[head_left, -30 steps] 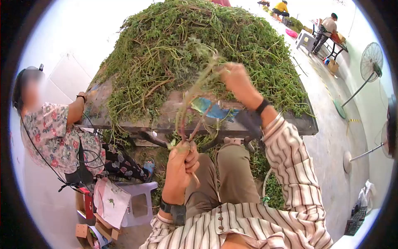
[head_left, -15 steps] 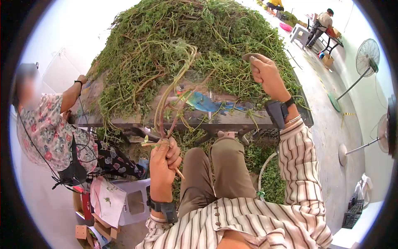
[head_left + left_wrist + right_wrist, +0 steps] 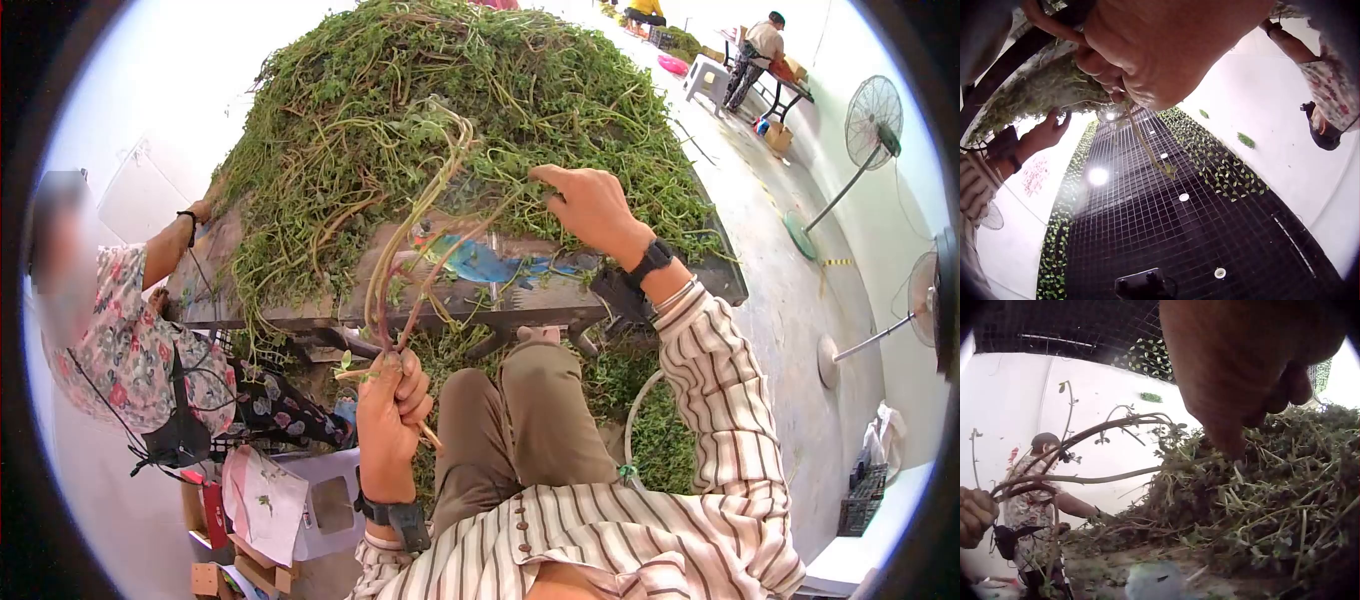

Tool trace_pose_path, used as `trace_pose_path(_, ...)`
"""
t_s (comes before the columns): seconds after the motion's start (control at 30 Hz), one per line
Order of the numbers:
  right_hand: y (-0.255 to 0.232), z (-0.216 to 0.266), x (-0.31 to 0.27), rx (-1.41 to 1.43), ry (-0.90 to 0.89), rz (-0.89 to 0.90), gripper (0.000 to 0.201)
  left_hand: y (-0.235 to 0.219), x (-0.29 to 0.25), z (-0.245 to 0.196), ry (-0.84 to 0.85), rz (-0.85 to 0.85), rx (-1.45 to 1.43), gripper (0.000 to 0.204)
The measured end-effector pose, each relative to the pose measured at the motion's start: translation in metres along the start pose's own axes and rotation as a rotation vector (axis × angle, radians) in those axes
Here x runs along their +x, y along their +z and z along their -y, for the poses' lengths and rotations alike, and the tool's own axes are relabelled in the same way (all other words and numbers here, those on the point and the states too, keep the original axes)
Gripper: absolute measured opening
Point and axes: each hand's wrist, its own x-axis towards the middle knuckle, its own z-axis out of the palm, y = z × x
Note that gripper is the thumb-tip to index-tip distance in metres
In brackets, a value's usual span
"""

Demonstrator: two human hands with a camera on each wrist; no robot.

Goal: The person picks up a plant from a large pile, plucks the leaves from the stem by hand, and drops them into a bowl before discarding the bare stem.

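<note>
My left hand (image 3: 392, 410) grips the lower ends of a branched bunch of leafy stems (image 3: 425, 200) in front of the table's near edge. The reddish stems rise from the fist and spread, one branch leaning right. A pale stem end pokes out below the fingers. Over the table, my right hand (image 3: 595, 210) is at the tip of that leaning branch, its index finger and thumb parted. In the right wrist view the right hand (image 3: 1241, 381) hangs close above the long stem (image 3: 1104, 478). A large heap of green stems (image 3: 400, 90) covers most of the table.
The dark table (image 3: 290, 300) has a blue patch (image 3: 475, 262) near its front. Another person (image 3: 120, 350) sits on the left beside a white stool (image 3: 335, 500) and boxes (image 3: 262, 565). Standing fans (image 3: 872, 120) are on the right. Greens (image 3: 650, 450) lie underneath.
My right hand swung away rightward from the stems, then came back left toward the leaning branch. The left hand shifted left and down early on, keeping its grip on the bunch.
</note>
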Motion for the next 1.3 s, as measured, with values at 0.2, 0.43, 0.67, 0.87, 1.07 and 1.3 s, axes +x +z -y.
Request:
trace_pose_path(0.2,-0.012,0.004,0.007,0.001,0.040,0.176,0.042,-0.003,0.004,-0.005,-0.031,0.010,0.022,0.018)
trace_pose_path(0.43,0.011,-0.002,0.008,-0.085,-0.102,0.083,0.022,0.000,0.008,-0.005,-0.044,0.017,-0.006,0.019)
trace_pose_path(0.67,-0.001,-0.031,0.009,-0.262,-0.153,-0.001,0.004,0.004,0.005,0.002,-0.078,0.014,0.048,0.017)
trace_pose_path(0.87,-0.016,-0.058,0.021,-0.497,0.033,0.098,0.007,0.027,0.013,0.015,-0.164,0.084,0.123,0.017)
trace_pose_path(1.07,-0.051,-0.150,-0.004,-0.168,0.298,-0.275,0.018,0.006,0.009,0.006,-0.074,-0.018,0.078,0.016)
trace_pose_path(1.3,-0.075,-0.096,-0.018,1.154,0.757,-0.230,0.023,0.007,0.009,0.007,-0.099,0.018,0.118,0.019)
